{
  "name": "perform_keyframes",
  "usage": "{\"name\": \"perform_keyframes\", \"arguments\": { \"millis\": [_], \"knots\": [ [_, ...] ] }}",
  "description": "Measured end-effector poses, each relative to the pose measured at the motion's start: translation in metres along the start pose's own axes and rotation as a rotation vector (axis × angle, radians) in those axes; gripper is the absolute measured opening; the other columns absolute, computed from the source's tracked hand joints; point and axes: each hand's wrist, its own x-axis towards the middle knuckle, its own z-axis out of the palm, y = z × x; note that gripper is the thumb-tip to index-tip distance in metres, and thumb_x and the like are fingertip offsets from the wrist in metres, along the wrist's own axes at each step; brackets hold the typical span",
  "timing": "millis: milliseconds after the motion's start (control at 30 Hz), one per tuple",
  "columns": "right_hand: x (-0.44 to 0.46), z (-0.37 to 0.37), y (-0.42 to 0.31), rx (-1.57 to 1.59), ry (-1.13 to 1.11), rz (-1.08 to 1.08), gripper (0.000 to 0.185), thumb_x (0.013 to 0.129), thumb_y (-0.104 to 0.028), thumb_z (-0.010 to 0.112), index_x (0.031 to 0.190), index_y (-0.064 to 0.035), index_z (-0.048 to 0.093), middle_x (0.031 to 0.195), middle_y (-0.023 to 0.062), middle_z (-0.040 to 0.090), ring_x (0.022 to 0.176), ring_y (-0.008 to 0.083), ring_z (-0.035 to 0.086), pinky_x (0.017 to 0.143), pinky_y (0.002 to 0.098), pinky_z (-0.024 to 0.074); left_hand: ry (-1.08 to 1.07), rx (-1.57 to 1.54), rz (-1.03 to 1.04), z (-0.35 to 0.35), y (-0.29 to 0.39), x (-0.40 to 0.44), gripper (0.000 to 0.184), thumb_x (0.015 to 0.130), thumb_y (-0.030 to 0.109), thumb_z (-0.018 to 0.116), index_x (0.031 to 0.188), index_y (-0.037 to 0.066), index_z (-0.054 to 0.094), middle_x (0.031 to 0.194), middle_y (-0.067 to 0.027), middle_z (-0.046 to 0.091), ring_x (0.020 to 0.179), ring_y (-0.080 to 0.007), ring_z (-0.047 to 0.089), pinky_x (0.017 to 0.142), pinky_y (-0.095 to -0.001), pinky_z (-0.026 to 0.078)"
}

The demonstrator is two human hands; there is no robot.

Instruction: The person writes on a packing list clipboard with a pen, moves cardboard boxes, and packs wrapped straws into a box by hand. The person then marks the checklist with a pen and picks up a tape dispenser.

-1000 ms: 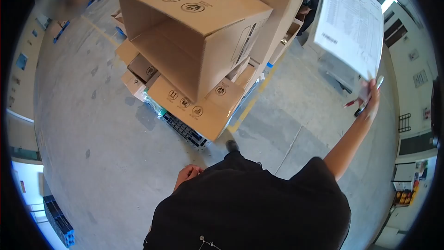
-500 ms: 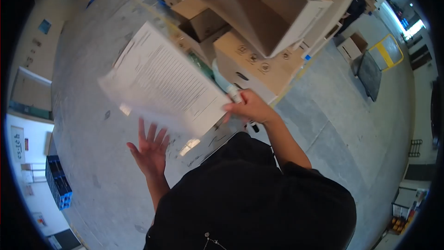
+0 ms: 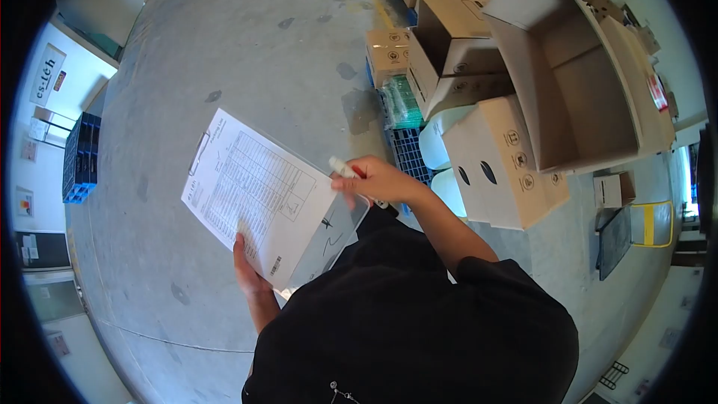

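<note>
Clock positions are read from the middle of the head view. The wall sign (image 3: 48,75) at 10 o'clock reads "es·teh". The sheet (image 3: 250,179) on the clipboard (image 3: 318,251), at 9 o'clock, bears a printed table and a barcode; the smaller lettering is illegible. Dark handwritten strokes mark the clipboard's exposed part. The left hand (image 3: 250,273) has its grip on the clipboard's lower edge, a digit over the sheet. The right hand (image 3: 378,179), near centre, has a narrow grip closed around a white marker (image 3: 341,167) and a red item (image 3: 360,171), beside the clipboard's corner. The large open carton (image 3: 587,105) at 2 o'clock shows bare inner walls. Symbols are printed on the slotted carton (image 3: 486,153) at 3 o'clock. White containers (image 3: 434,142) stand beside it; wrapped green goods (image 3: 404,101) lie on the pallet (image 3: 408,151) at 1 o'clock. Stacked blue pallets (image 3: 81,157) stand at 9 o'clock. The black shirt (image 3: 419,314) blocks the floor (image 3: 179,247) towards 6 o'clock.
</note>
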Motion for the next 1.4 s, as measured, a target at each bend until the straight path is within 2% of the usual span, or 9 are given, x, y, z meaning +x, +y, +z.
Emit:
{"name": "perform_keyframes", "arguments": {
  "millis": [167, 267, 500, 567, 1000, 1067, 1133, 1233, 1400],
  "knots": [
    [0.066, -0.045, 0.029, 0.331, 0.465, -0.004, 0.033, 0.085, -0.037, 0.049, 0.082, -0.0051, 0.057, 0.061, 0.0002, 0.051, 0.05, 0.006, 0.047, 0.045, 0.0189, 0.0358, 0.056, -0.127, -0.02, 0.016, 0.002, 0.074, 0.056, 0.087, 0.038, 0.038, 0.126, -0.001, 0.03, 0.12, -0.0147, 0.043, 0.106, -0.0271, 0.046, 0.088, -0.0368, 0.039],
    [0.115, -0.078, 0.038, 0.016, 0.562, 0.043, 0.031, 0.086, -0.035, 0.047, 0.079, -0.0066, 0.06, 0.062, -0.0015, 0.048, 0.053, 0.0078, 0.047, 0.049, 0.0203, 0.0361, 0.1, -0.094, 0.01, 0.054, 0.009, 0.138, 0.058, 0.087, 0.041, 0.037, 0.126, -0.001, 0.029, 0.122, -0.0148, 0.041, 0.107, -0.0269, 0.046, 0.089, -0.0353, 0.039],
    [0.277, -0.141, 0.013, -0.08, 0.422, -0.122, 0.028, 0.086, -0.028, 0.049, 0.082, -0.0023, 0.06, 0.07, 0.0045, 0.059, 0.058, 0.0129, 0.053, 0.055, 0.0247, 0.0417, -0.224, -0.042, -0.256, 0.177, 0.028, 0.293, 0.056, 0.088, 0.039, 0.034, 0.124, -0.004, 0.031, 0.121, -0.0166, 0.044, 0.107, -0.0248, 0.047, 0.091, -0.0345, 0.038],
    [0.328, -0.174, 0.003, 0.699, 0.239, -0.111, 0.027, 0.086, -0.023, 0.047, 0.095, 0.0006, 0.058, 0.082, 0.0071, 0.061, 0.064, 0.018, 0.057, 0.06, 0.027, 0.0444, -0.328, 0.084, -0.369, 0.207, 0.034, 0.346, 0.054, 0.089, 0.038, 0.034, 0.123, -0.004, 0.033, 0.119, -0.0167, 0.046, 0.106, -0.0245, 0.049, 0.089, -0.0335, 0.041],
    [0.408, -0.291, -0.044, 0.568, 0.523, 0.034, 0.041, 0.085, -0.026, 0.05, 0.118, -0.0021, 0.043, 0.108, 0.0079, 0.053, 0.081, 0.013, 0.056, 0.06, 0.0241, 0.0462, -0.277, 0.39, -0.304, 0.275, 0.088, 0.537, 0.056, 0.09, 0.035, 0.039, 0.121, -0.011, 0.032, 0.117, -0.02, 0.046, 0.103, -0.0242, 0.051, 0.085, -0.0309, 0.042],
    [0.412, -0.349, 0.072, 0.773, 0.713, 0.297, 0.032, 0.086, -0.032, 0.045, 0.103, -0.006, 0.051, 0.067, -0.0007, 0.049, 0.051, 0.0093, 0.045, 0.04, 0.0208, 0.0334, -0.251, 0.478, -0.149, 0.278, 0.105, 0.58, 0.057, 0.089, 0.035, 0.04, 0.12, -0.012, 0.033, 0.116, -0.0201, 0.047, 0.102, -0.0246, 0.051, 0.085, -0.0308, 0.042],
    [0.395, -0.375, 0.061, 0.684, 0.826, 0.422, 0.033, 0.087, -0.037, 0.037, 0.092, -0.0083, 0.052, 0.054, -0.0033, 0.037, 0.039, 0.0063, 0.026, 0.035, 0.0219, 0.0197, -0.161, 0.504, 0.001, 0.296, 0.122, 0.633, 0.056, 0.089, 0.034, 0.043, 0.119, -0.013, 0.034, 0.114, -0.0195, 0.048, 0.098, -0.0252, 0.052, 0.083, -0.0309, 0.043],
    [0.368, -0.399, 0.059, 0.616, 1.108, 0.497, 0.028, 0.086, -0.031, 0.035, 0.09, -0.0079, 0.05, 0.053, -0.0019, 0.039, 0.037, 0.0069, 0.028, 0.033, 0.0219, 0.0196, -0.28, 0.489, -0.059, 0.329, 0.159, 0.694, 0.056, 0.089, 0.034, 0.041, 0.12, -0.012, 0.033, 0.118, -0.018, 0.046, 0.103, -0.0254, 0.05, 0.087, -0.0328, 0.041],
    [0.349, -0.414, 0.052, 0.593, 1.606, 0.222, 0.023, 0.085, -0.025, 0.037, 0.094, -0.0072, 0.05, 0.056, -0.0007, 0.041, 0.039, 0.0062, 0.03, 0.033, 0.0194, 0.0203, -0.332, 0.531, 0.056, 0.415, 0.18, 0.783, 0.057, 0.09, 0.038, 0.038, 0.122, -0.009, 0.033, 0.119, -0.0177, 0.045, 0.103, -0.0228, 0.05, 0.086, -0.0314, 0.042]
  ]
}}
